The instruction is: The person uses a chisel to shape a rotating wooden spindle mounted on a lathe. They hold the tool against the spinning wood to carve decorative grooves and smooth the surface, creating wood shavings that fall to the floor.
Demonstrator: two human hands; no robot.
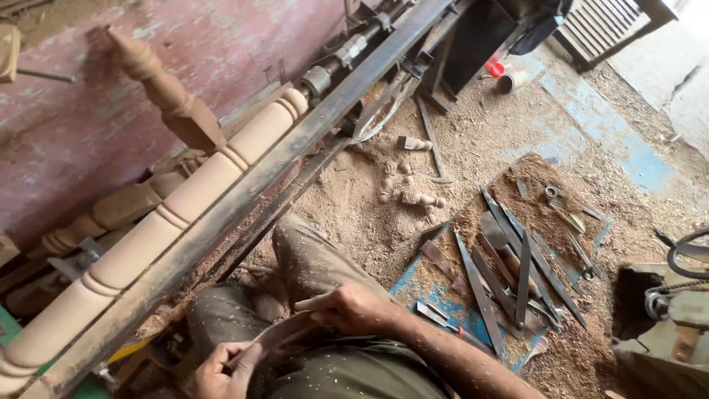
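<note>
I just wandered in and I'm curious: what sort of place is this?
Most likely a woodturning workshop. A long turned wooden spindle sits on a lathe rail, metal chisels lie spread on the floor, and sawdust covers the ground around the seated person.

We see a curved strip of dark sandpaper (277, 334), bowed in a shallow arc over the lap. One end sits near the lower left, the other higher to the right, its worn surface dusted with wood shavings.
</note>
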